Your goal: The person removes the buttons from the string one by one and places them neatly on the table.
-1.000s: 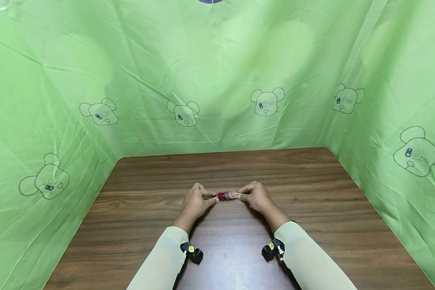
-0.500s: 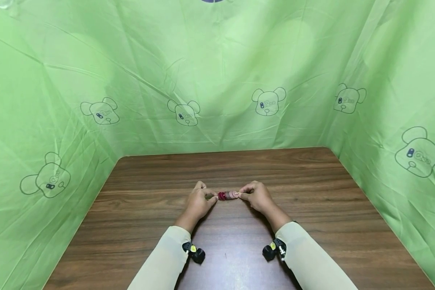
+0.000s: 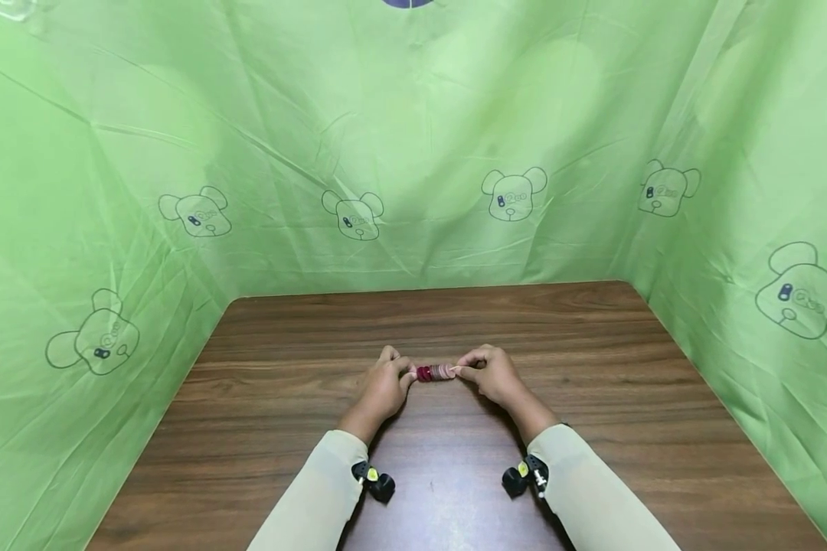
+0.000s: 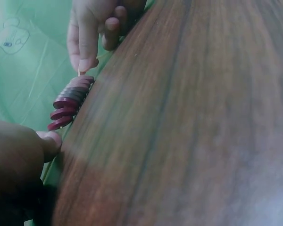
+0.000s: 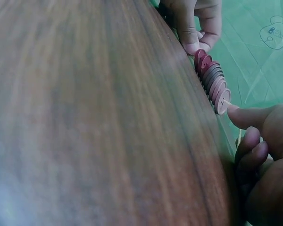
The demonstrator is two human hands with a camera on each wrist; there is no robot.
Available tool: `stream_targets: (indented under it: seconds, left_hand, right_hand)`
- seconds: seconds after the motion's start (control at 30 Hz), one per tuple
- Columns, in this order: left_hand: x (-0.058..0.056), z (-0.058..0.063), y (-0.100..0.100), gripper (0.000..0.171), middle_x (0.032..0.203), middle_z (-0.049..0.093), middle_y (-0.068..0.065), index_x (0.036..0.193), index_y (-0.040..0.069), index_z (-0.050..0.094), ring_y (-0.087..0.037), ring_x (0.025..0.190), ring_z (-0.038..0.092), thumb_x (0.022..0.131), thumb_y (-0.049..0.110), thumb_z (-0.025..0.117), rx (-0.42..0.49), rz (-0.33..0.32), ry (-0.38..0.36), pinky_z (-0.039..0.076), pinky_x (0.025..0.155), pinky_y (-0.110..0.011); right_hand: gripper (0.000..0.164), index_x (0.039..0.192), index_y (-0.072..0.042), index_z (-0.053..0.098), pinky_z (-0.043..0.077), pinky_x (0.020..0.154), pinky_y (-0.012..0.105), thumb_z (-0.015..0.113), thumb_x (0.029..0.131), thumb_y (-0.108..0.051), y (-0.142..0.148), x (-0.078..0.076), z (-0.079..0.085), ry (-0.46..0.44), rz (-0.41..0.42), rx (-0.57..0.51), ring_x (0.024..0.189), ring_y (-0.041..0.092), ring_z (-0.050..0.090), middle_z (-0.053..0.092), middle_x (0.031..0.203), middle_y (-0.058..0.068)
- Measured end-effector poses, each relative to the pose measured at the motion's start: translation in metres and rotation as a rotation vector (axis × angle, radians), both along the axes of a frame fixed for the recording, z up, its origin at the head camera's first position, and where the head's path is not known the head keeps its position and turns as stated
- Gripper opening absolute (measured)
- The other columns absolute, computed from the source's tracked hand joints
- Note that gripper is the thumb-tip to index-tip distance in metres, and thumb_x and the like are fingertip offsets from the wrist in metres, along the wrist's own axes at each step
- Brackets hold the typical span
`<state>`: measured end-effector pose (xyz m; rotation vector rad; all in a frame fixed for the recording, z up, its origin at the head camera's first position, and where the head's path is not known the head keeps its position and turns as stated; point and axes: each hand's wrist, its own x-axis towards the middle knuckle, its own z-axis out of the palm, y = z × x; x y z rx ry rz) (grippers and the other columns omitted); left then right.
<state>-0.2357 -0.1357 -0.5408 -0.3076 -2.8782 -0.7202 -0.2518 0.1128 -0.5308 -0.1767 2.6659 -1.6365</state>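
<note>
Several round buttons (image 3: 436,373), dark red at the left, greyish in the middle and pale pink at the right, stand face to face in a row on a thin yellowish string (image 5: 239,136). My left hand (image 3: 382,386) pinches the string beside the dark red end. At the pale pink end, thumb and finger of my right hand (image 3: 494,376) pinch the other side of the string. Holes show in the end button (image 5: 222,101) in the right wrist view. The left wrist view shows the tilted row of buttons (image 4: 68,103) between both hands.
A brown wood-grain table (image 3: 282,329) lies under the hands. Green cloth (image 3: 413,115) printed with bear heads surrounds its back and sides. A small black camera (image 3: 382,487) hangs at the left wrist, another camera (image 3: 514,481) at the right.
My left hand has moved slightly right, its thumb and fingers closing nearer to the dark red buttons. The right hand keeps its pinch. The whole view has shifted a little.
</note>
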Motion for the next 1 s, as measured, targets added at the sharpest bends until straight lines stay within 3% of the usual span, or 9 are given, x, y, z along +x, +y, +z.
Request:
stream_targets:
  seconds: [0.13, 0.17, 0.23, 0.37, 0.47, 0.63, 0.77, 1.0]
  left_hand:
    - [0.001, -0.002, 0.000, 0.015, 0.111, 0.058, 0.003, 0.090, 0.029, 0.067, -0.027, 0.087, 0.071, 0.102, 0.028, 0.076, 0.029, -0.004, 0.025, 0.049, 0.064, -0.043]
    - [-0.002, -0.008, -0.001, 0.014, 0.112, 0.059, 0.004, 0.091, 0.029, 0.067, -0.027, 0.088, 0.071, 0.103, 0.029, 0.075, 0.033, -0.010, 0.047, 0.050, 0.064, -0.044]
    - [-0.006, -0.019, -0.005, 0.014, 0.111, 0.061, 0.005, 0.093, 0.030, 0.065, -0.025, 0.090, 0.071, 0.104, 0.033, 0.072, 0.049, -0.036, 0.114, 0.050, 0.066, -0.044]
    - [-0.007, -0.021, -0.005, 0.011, 0.106, 0.067, 0.001, 0.097, 0.024, 0.065, -0.028, 0.095, 0.072, 0.105, 0.028, 0.071, 0.082, -0.065, 0.172, 0.055, 0.073, -0.049]
    - [0.001, -0.005, 0.000, 0.009, 0.097, 0.073, -0.003, 0.097, 0.017, 0.066, -0.031, 0.095, 0.074, 0.103, 0.018, 0.072, 0.140, -0.064, 0.126, 0.057, 0.081, -0.051]
    - [0.002, 0.000, 0.002, 0.010, 0.080, 0.076, 0.002, 0.100, 0.014, 0.065, -0.011, 0.074, 0.068, 0.109, 0.015, 0.065, 0.319, -0.105, 0.013, 0.055, 0.077, -0.033]
    - [0.001, 0.001, 0.003, 0.008, 0.076, 0.070, -0.001, 0.104, 0.008, 0.065, -0.003, 0.067, 0.057, 0.111, 0.011, 0.062, 0.429, -0.144, -0.033, 0.050, 0.072, -0.025]
    - [0.002, 0.004, 0.004, 0.016, 0.092, 0.077, -0.007, 0.119, 0.007, 0.074, -0.011, 0.088, 0.065, 0.109, 0.010, 0.062, 0.482, -0.183, -0.042, 0.054, 0.086, -0.033]
  right_hand:
    - [0.006, 0.097, -0.002, 0.080, 0.052, 0.050, 0.023, 0.084, 0.095, -0.007, 0.000, 0.002, -0.001, -0.064, 0.033, -0.077, 0.063, 0.013, 0.064, 0.069, 0.107, 0.015]
    - [0.007, 0.098, 0.000, 0.078, 0.053, 0.050, 0.024, 0.082, 0.096, -0.005, 0.000, 0.002, -0.001, -0.080, 0.044, -0.105, 0.061, 0.014, 0.065, 0.070, 0.105, 0.016]
    - [0.007, 0.101, 0.002, 0.075, 0.055, 0.052, 0.025, 0.078, 0.099, -0.004, -0.001, 0.002, 0.000, -0.102, 0.068, -0.155, 0.062, 0.014, 0.069, 0.074, 0.100, 0.018]
    - [0.008, 0.105, 0.007, 0.068, 0.062, 0.060, 0.028, 0.070, 0.103, -0.001, -0.002, 0.002, 0.002, -0.150, 0.105, -0.260, 0.073, 0.018, 0.076, 0.079, 0.098, 0.026]
    - [0.009, 0.107, 0.008, 0.063, 0.066, 0.068, 0.032, 0.064, 0.107, -0.001, -0.003, 0.002, 0.003, -0.182, 0.129, -0.318, 0.084, 0.024, 0.080, 0.076, 0.113, 0.029]
    - [0.009, 0.107, 0.006, 0.054, 0.068, 0.083, 0.042, 0.052, 0.112, -0.001, -0.002, 0.002, 0.006, -0.232, 0.186, -0.435, 0.107, 0.041, 0.080, 0.064, 0.144, 0.035]
    - [0.010, 0.108, -0.001, 0.047, 0.065, 0.096, 0.051, 0.041, 0.116, -0.004, 0.001, 0.003, 0.008, -0.292, 0.277, -0.536, 0.127, 0.053, 0.070, 0.054, 0.154, 0.039]
    - [0.017, 0.108, -0.013, 0.040, 0.055, 0.111, 0.061, 0.027, 0.118, -0.011, 0.004, 0.005, 0.008, -0.385, 0.430, -0.723, 0.139, 0.056, 0.060, 0.042, 0.158, 0.047]
